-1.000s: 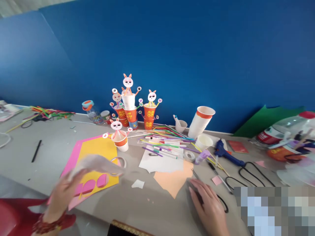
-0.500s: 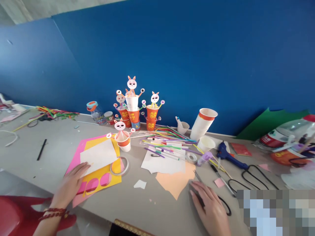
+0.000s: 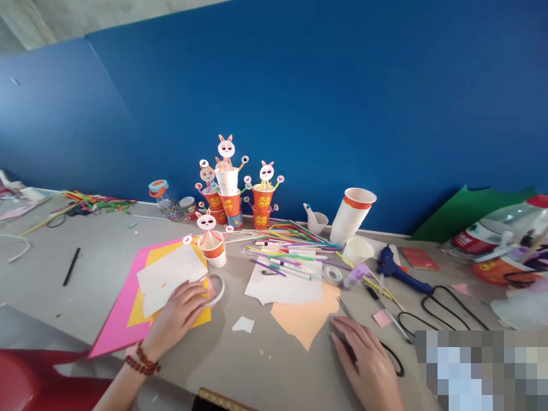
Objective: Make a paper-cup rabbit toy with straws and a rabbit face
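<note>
For careful work here, the left hand (image 3: 182, 311) should press only lightly, so that the loose white paper sheet (image 3: 165, 278), lying beyond its knuckles, does not slide. The thin white ring (image 3: 220, 293) lies right at its close-set fingertips, but I cannot tell if they pinch it; the right hand (image 3: 363, 357) rests over black-handled metal scissors (image 3: 345, 308), its hold hidden.

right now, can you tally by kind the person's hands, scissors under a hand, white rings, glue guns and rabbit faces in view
Hands: 2, left hand and right hand
Scissors under a hand: 1
White rings: 2, large ring and tape roll
Glue gun: 1
Rabbit faces: 5, one mostly hidden
Total: 11
</note>
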Demonstrator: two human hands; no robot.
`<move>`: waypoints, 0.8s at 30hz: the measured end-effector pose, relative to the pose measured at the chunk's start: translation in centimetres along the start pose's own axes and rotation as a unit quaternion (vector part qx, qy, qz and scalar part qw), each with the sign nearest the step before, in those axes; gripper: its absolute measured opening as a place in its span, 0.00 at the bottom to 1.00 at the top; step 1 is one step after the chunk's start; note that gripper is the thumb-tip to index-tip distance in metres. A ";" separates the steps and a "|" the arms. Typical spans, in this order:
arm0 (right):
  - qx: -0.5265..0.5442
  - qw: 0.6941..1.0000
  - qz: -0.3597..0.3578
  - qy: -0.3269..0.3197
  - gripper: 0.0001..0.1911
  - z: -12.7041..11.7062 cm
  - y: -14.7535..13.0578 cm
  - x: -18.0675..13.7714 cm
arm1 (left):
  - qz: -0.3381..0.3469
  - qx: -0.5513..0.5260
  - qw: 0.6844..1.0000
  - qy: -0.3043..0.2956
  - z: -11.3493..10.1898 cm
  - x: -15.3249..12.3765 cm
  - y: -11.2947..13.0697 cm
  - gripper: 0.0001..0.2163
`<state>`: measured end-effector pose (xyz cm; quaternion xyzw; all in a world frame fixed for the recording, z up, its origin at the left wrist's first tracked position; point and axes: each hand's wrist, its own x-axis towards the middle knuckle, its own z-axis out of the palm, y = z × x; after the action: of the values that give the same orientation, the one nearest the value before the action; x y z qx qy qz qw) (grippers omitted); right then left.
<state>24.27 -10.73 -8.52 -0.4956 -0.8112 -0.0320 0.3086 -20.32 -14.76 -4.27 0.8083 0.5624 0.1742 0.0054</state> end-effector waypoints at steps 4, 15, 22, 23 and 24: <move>0.004 1.000 0.011 -0.007 0.15 -0.1 -0.1 0.1 | -0.059 -0.086 0.995 -0.002 -1.8 -2.6 -2.1 0.13; 0.036 0.997 0.062 -0.042 0.12 -0.8 -1.0 0.4 | -0.114 0.087 0.989 0.029 0.1 -3.5 -8.3 0.16; 0.026 0.997 0.057 -0.043 0.11 -0.8 -1.2 0.5 | 0.058 -0.039 0.997 0.018 1.6 4.6 2.5 0.15; 0.024 0.997 0.054 -0.043 0.11 -0.7 -1.2 0.5 | 0.106 -0.044 0.993 -0.020 2.2 6.3 4.0 0.15; 0.022 0.998 0.051 -0.042 0.11 -0.7 -1.3 0.5 | 0.137 -0.047 0.989 -0.035 3.0 7.8 5.2 0.16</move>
<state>23.41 -11.21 -7.30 -0.5301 -0.7977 0.0225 0.2867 -12.29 -8.98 -3.83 0.8822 0.4367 0.1715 0.0393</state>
